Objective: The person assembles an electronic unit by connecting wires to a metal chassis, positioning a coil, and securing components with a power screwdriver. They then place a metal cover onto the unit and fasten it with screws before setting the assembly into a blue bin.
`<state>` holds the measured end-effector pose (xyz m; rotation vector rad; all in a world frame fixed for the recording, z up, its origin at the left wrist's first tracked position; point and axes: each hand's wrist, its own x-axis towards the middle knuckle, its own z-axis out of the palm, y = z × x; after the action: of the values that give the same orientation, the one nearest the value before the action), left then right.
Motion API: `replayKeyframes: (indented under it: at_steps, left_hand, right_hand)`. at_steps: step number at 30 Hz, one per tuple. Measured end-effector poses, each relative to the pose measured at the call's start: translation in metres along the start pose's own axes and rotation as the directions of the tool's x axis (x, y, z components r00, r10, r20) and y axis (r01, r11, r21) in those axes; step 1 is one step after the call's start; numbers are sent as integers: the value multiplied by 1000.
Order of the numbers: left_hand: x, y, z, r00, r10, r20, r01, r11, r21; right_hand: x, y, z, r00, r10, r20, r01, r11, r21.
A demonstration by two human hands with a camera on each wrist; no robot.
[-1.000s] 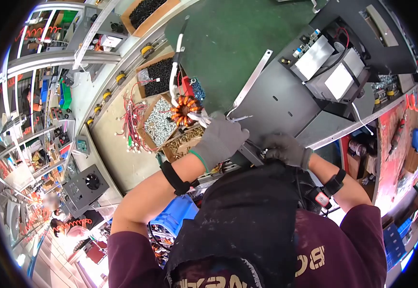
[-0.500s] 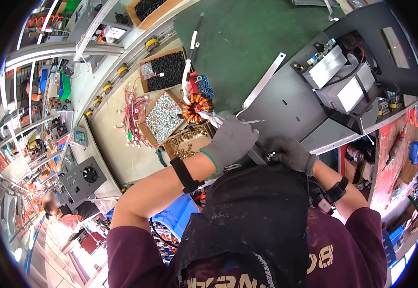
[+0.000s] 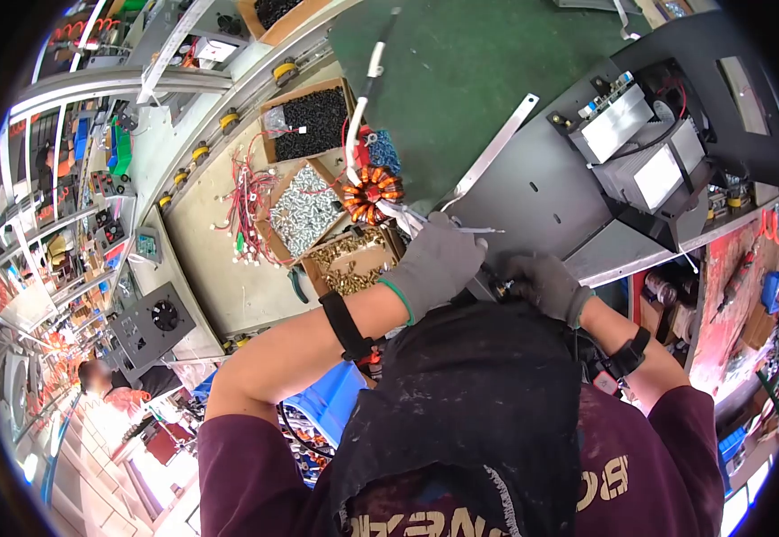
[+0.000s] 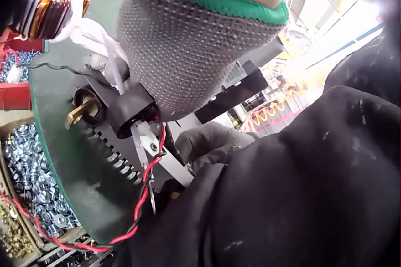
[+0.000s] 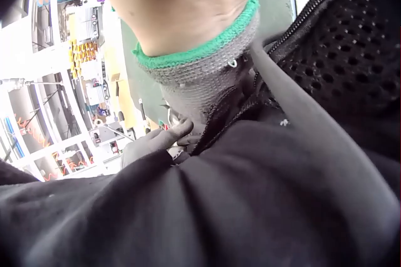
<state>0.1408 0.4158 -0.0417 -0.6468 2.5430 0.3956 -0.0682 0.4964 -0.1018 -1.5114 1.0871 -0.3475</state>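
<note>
In a grey glove, the left hand (image 3: 443,261) curls round a black part (image 4: 131,110) with round housings, a metal strip and a twisted red-black wire. White leads run from that part to a copper-wound ring coil (image 3: 373,194), left of the hand. Close on the other side, the gloved right hand (image 3: 543,286) has bent fingers at the black part's near end, by a small shiny fitting (image 3: 503,288). The right wrist view shows the right glove (image 5: 203,101) beside the left fingers (image 5: 156,142); their contact points are mostly hidden by dark cloth.
Boxes of black screws (image 3: 313,123), silver screws (image 3: 304,213) and brass pieces (image 3: 349,268) stand at left, near red wires (image 3: 251,201). A dark metal housing (image 3: 519,192) with mounted components lies at right on the green surface (image 3: 443,63). A blue bin (image 3: 322,403) is below.
The head view has shifted, so the bench items appear farther right. Both hands stay close together at the black part, with the coil still hanging beside the left hand.
</note>
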Motion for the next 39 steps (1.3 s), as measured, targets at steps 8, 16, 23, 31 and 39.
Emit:
replayKeyframes:
  at_steps: [8,16,23,31,39]
  left_hand:
    - [-10,13,-6,994,-89,70,91,995,-27]
    - [-13,15,-17,963,-113,246,119,993,-10]
    - [-18,14,-1,996,-79,49,76,995,60]
    - [-16,10,-8,996,-57,71,57,998,-3]
    - [-21,11,-14,989,-90,118,90,996,1]
  right_hand:
    - [5,-1,-3,974,-227,-2,216,931,-293]
    - [17,18,-8,916,236,324,-353,858,374]
    - [10,11,16,994,91,-66,-82,989,121]
    - [1,9,14,963,266,41,-270,950,159]
    - [2,-10,11,983,180,27,-182,980,83]
